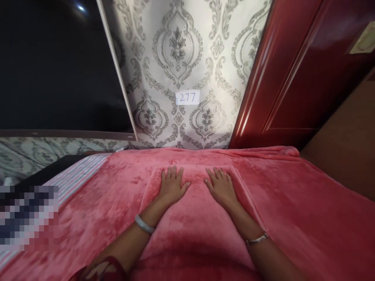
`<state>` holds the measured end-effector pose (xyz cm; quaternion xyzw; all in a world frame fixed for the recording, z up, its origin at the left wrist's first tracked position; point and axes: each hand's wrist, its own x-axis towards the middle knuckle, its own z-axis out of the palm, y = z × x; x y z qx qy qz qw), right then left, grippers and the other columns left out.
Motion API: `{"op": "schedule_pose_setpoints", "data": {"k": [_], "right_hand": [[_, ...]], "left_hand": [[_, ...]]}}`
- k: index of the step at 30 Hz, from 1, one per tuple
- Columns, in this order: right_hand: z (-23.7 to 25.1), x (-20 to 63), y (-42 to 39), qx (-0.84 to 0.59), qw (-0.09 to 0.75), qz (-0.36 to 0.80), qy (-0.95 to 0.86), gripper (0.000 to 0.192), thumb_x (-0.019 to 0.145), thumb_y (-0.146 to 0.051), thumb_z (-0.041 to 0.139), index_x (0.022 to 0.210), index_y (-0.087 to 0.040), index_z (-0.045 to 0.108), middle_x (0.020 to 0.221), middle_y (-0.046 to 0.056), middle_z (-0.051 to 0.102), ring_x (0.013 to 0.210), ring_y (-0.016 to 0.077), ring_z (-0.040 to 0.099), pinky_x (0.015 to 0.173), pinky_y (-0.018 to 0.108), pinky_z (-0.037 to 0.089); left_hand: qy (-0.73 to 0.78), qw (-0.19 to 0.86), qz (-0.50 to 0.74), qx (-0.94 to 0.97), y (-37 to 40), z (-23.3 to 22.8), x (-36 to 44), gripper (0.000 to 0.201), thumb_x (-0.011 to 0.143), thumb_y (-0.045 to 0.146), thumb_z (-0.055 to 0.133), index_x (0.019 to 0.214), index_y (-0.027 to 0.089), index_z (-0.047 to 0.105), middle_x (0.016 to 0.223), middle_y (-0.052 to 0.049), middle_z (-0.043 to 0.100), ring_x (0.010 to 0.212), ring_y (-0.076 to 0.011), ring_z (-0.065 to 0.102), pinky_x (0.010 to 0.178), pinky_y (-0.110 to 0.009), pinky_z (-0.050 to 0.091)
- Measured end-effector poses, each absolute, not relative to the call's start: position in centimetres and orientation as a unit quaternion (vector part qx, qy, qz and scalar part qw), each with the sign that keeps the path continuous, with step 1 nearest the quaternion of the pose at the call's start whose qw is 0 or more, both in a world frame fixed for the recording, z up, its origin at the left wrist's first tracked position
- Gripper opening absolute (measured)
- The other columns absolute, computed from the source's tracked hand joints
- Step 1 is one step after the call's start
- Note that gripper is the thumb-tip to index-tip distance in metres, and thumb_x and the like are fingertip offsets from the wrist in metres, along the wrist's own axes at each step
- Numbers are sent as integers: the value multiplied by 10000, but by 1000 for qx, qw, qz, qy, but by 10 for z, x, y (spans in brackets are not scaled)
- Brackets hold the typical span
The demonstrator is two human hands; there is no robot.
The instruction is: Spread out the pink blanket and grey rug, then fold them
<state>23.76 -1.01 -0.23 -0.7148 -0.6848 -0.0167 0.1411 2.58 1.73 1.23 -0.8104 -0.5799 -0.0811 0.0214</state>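
A pink plush blanket (117, 203) is spread over a low surface in front of me. On it lies a flat rectangular panel of the same pink plush (193, 218), its raised edges showing on the left, right and far sides. My left hand (172, 185) rests palm down near the far left corner of that panel, fingers spread. Mirroring it, my right hand (221, 186) lies flat near the far right corner, fingers apart. A pale bangle (144, 224) circles my left wrist and a thin silver bracelet (257, 239) my right.
Patterned wallpaper (178, 47) rises behind the blanket, with a paper label (187, 97) reading 277. A large dark screen (58, 70) stands at upper left, a red wooden door or panel (281, 74) at upper right. Striped cloth (79, 171) edges the blanket's left side; a pixelated patch hides the lower left.
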Motion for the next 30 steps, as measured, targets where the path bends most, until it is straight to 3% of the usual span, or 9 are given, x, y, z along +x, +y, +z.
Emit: {"op": "schedule_pose_setpoints", "data": {"k": [6,13,18,21,24,30], "right_hand": [[-1,238,-13,-709,138,-33,-690,527,1036,-404,366,1518,-202,429,1565,140,379,1459,326,304,1171,505,217],[15,245,-12,-706,117,-8,-698,523,1040,-410,368,1513,-197,430,1573,132,367,1465,314,291,1187,513,193],[25,278,-17,-762,97,38,-639,528,1035,-461,342,1523,-270,402,1632,65,251,1498,322,192,1160,619,215],[17,293,-22,-773,126,67,-618,556,1036,-471,315,1559,-282,331,1660,26,155,1487,321,219,1138,561,318],[6,299,-24,-764,155,66,-623,570,1036,-483,302,1569,-281,311,1665,16,132,1465,323,272,1122,507,368],[2,301,-22,-757,175,73,-625,577,1031,-495,308,1568,-283,316,1661,6,148,1436,347,320,1116,537,376]], "left_hand": [[-573,21,-120,-811,13,16,23,678,975,575,346,1515,171,412,1586,-200,349,1483,-367,282,1195,-611,188],[-616,99,-144,-768,10,28,14,653,969,556,359,1439,129,514,1501,-265,441,1453,-391,323,1167,-649,179],[-654,3,-63,-754,19,38,1,721,951,626,321,1536,207,373,1609,-216,286,1500,-379,224,1152,-664,203],[-645,-24,-42,-762,23,37,-4,735,955,620,301,1568,214,296,1646,-193,199,1524,-356,157,1162,-660,189],[-638,-13,-47,-768,23,32,-6,722,966,598,276,1571,204,285,1644,-193,204,1525,-349,160,1158,-653,215],[-628,15,-54,-776,21,28,-3,712,966,578,285,1557,182,322,1614,-212,276,1502,-369,228,1137,-663,253]]}}
